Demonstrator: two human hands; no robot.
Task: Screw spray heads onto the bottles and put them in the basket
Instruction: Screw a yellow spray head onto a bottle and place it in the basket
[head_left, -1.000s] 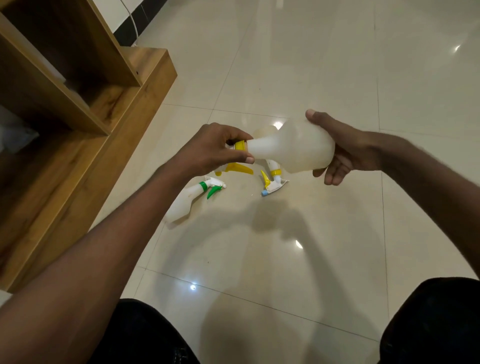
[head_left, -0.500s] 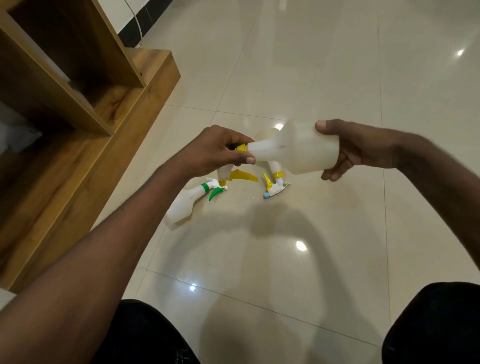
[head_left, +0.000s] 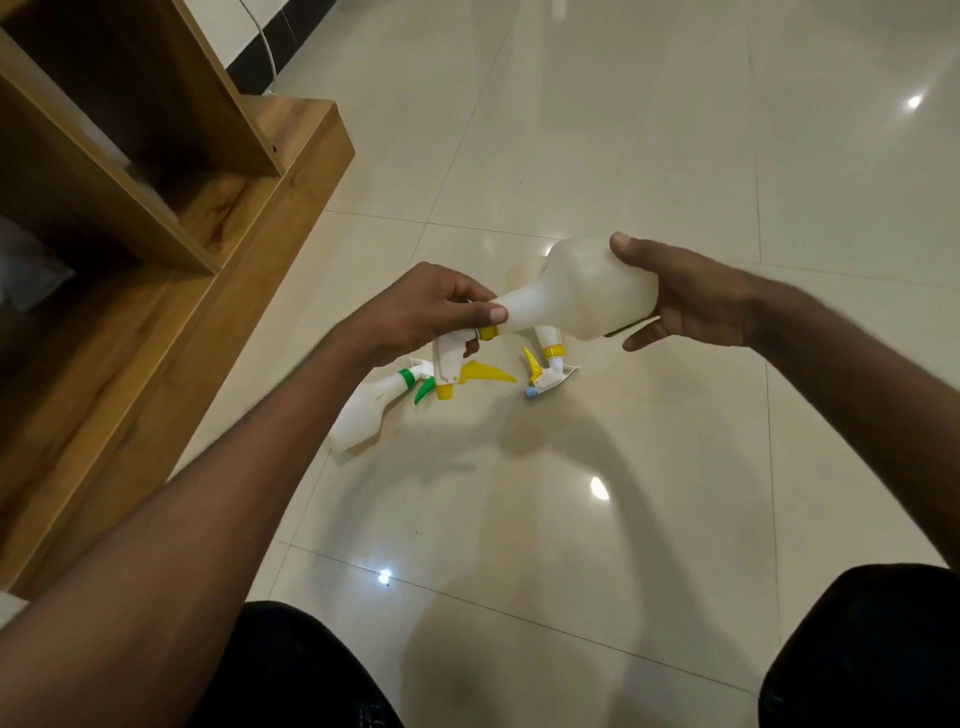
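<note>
A white translucent bottle lies sideways in the air above the floor, neck pointing left. My right hand grips its base, thumb on top. My left hand grips the white spray head with yellow collar and trigger at the bottle's neck; the head hangs down below my fingers. On the floor behind lie a bottle with a green-collared spray head and another with a yellow-collared head and blue nozzle, partly hidden by the held bottle. No basket shows.
A wooden shelf unit stands along the left, its low plinth jutting onto the glossy tiled floor. My dark-clad knees fill the bottom edge.
The spray head has turned in my left hand, its body and trigger now hanging lower below my fingers. My right hand has shifted round the bottle's base. The camera view moved slightly.
</note>
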